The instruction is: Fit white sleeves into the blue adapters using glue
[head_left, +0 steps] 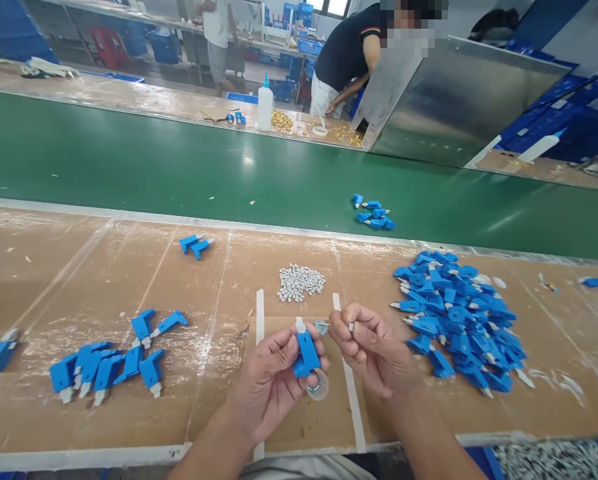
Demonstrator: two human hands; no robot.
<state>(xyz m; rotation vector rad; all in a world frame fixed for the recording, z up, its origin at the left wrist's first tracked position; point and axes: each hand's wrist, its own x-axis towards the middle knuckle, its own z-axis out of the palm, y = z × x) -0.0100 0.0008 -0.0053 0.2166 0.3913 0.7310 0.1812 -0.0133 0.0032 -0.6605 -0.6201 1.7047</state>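
My left hand [271, 373] is closed around a blue plastic part [307, 352] with a pale tip pointing away from me. Close on its right, my right hand [381, 347] pinches a small grey piece [351, 327] between thumb and forefinger. A small clear bluish thing [321, 327] shows between the hands, by the right fingers; I cannot tell whether it is held. Partly hidden below the left hand is a small round clear container [319, 387]. Beyond both hands lies a heap of small grey pieces [301, 283].
A large pile of blue parts [459, 320] is on the right; a looser group [103, 367] lies left. Two white tape strips [353, 400] flank my working spot. Past the table runs a green belt [179, 167] carrying several blue parts [373, 213]. Opposite, a person [349, 57] bends beside a metal panel [469, 100].
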